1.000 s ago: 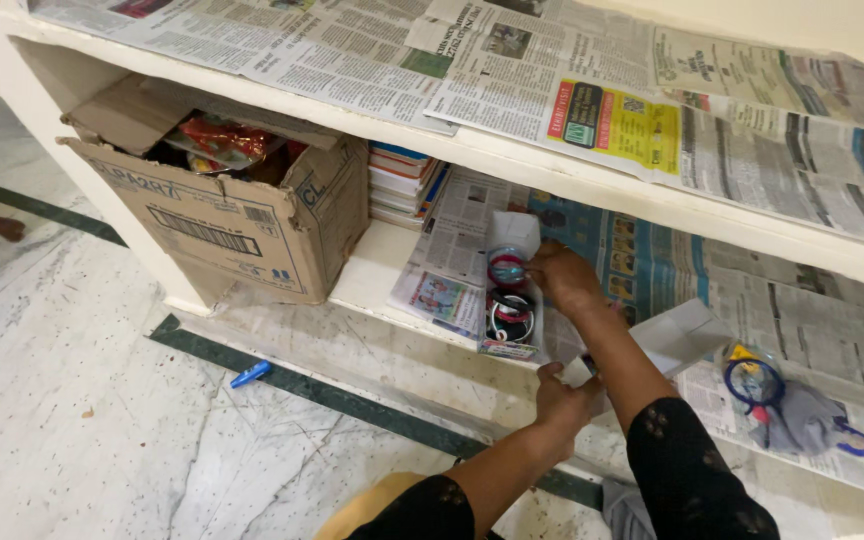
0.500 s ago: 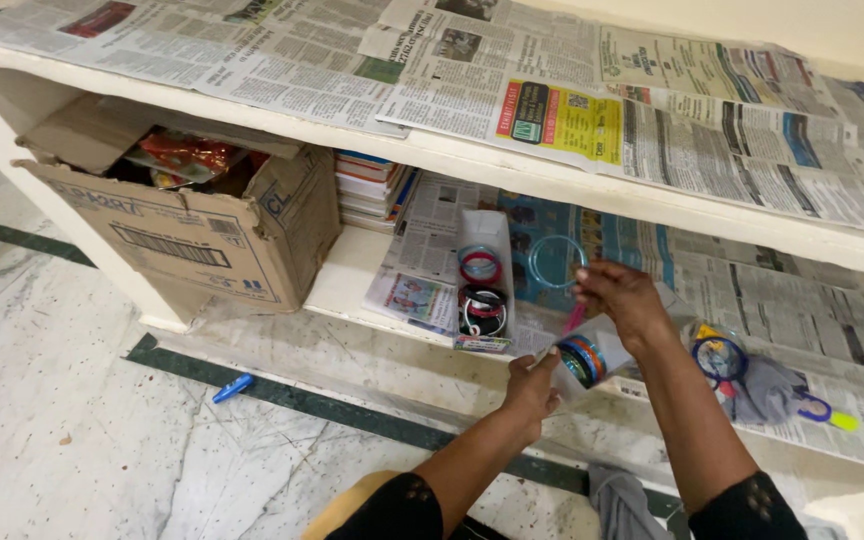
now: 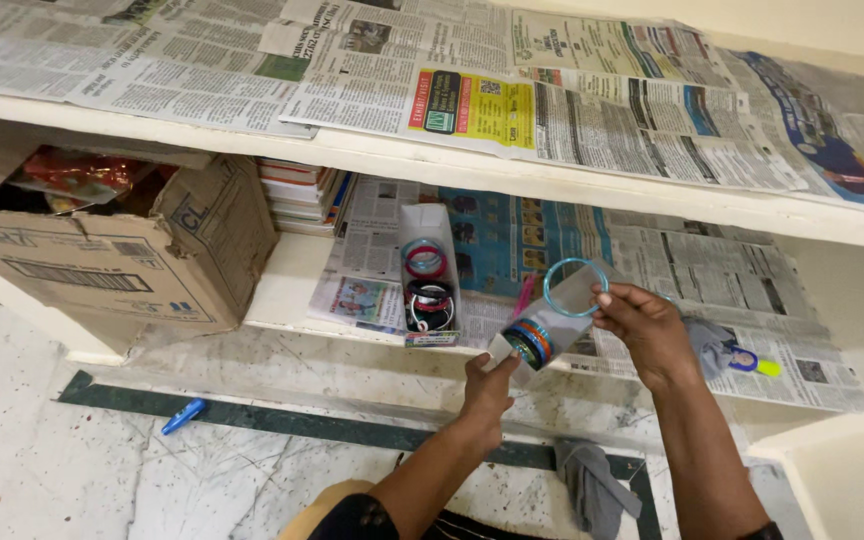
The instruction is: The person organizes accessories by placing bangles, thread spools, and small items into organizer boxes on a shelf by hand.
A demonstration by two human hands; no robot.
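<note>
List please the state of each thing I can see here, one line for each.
Light blue bangle: held up in right hand.
Small white box: open, tilted, held by left hand, bangles inside.
Long white box: open, on shelf, holding bangles.
Cardboard carton: flaps open, filled.
Books: stacked flat.

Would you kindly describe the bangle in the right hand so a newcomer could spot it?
Start at the newspaper-lined lower shelf. In front of it, the right hand pinches a thin light-blue ring bangle above the small white box of bangles held by the left hand. It is the only bangle held alone, outside any box.
</note>
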